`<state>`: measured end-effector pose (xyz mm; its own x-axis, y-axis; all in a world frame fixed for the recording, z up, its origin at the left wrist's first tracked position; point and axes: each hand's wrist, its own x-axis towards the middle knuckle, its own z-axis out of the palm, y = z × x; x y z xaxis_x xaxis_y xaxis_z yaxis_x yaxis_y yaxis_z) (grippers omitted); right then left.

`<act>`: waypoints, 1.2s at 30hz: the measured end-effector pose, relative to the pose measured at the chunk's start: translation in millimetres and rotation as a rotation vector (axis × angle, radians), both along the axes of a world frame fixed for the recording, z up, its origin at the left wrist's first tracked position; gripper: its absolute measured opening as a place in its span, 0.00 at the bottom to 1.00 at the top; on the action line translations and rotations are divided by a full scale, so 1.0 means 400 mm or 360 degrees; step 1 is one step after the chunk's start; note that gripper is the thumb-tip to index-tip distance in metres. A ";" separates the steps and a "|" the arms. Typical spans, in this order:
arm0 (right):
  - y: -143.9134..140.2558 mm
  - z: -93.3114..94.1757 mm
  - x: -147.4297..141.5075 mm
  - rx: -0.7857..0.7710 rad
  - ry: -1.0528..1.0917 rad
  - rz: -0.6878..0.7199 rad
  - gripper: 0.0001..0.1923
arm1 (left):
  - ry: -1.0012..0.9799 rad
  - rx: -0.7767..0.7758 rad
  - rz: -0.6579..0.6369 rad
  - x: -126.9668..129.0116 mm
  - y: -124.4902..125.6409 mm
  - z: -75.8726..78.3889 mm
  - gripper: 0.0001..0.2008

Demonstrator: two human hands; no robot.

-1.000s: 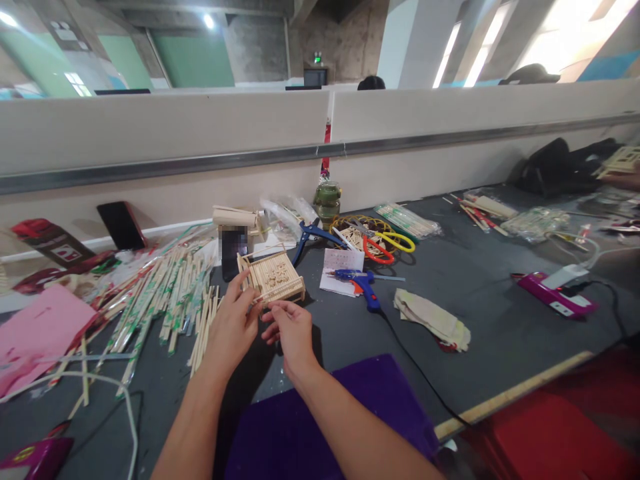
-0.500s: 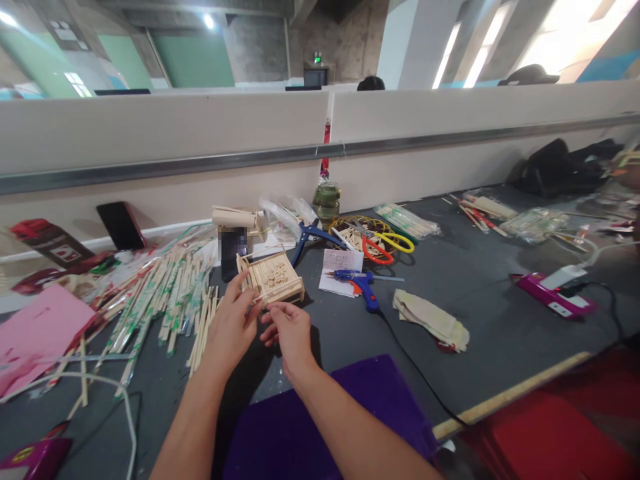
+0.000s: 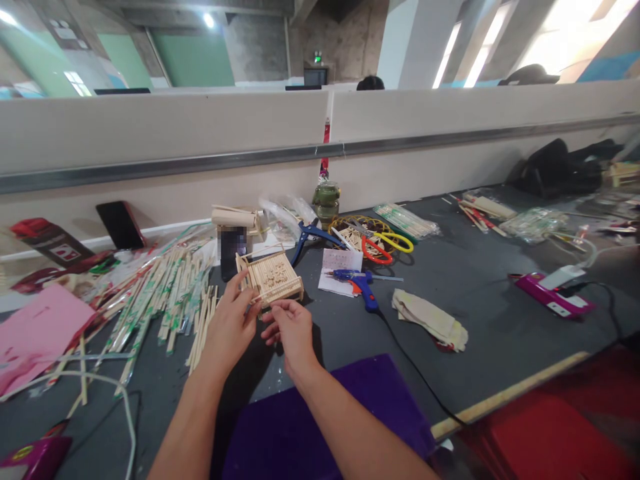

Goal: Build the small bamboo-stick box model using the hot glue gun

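A small model built of wooden sticks, with a slatted top and small pieces on it, rests on the dark table in front of me. My left hand grips its near left corner, fingers curled along the side. Close by at the model's front edge, my right hand is closed with thumb and forefinger pinched together. Whatever lies between those fingertips is too small or hidden to make out. Loose bare sticks lie just left of my left hand.
Wrapped chopsticks spread at left beside pink paper. A blue glue gun lies on white paper, its cord trailing right. Blue pliers, yellow-and-red-handled scissors, a folded glove and a purple power strip are around.
My right hand has shifted very slightly at the model's front edge. My left hand and the model look the same.
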<state>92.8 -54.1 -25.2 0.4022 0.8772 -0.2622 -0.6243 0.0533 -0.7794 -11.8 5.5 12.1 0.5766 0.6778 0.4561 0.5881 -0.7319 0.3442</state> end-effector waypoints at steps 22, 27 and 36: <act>0.050 -0.016 0.204 0.0214 -0.0824 -0.0160 0.17 | 0.0007 -0.0012 0.0010 -0.001 -0.001 -0.003 0.04; 0.055 -0.015 0.197 0.0231 -0.0682 -0.0112 0.13 | 0.0012 -0.0013 0.0016 -0.003 -0.002 -0.006 0.04; 0.054 -0.010 0.196 0.0211 -0.0610 -0.0111 0.12 | 0.0011 -0.0032 0.0018 -0.002 -0.003 -0.005 0.04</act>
<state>171.2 -32.3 -29.4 0.5086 0.8604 0.0316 -0.2817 0.2009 -0.9382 -12.4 4.5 10.1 0.5721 0.6932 0.4384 0.5985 -0.7183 0.3547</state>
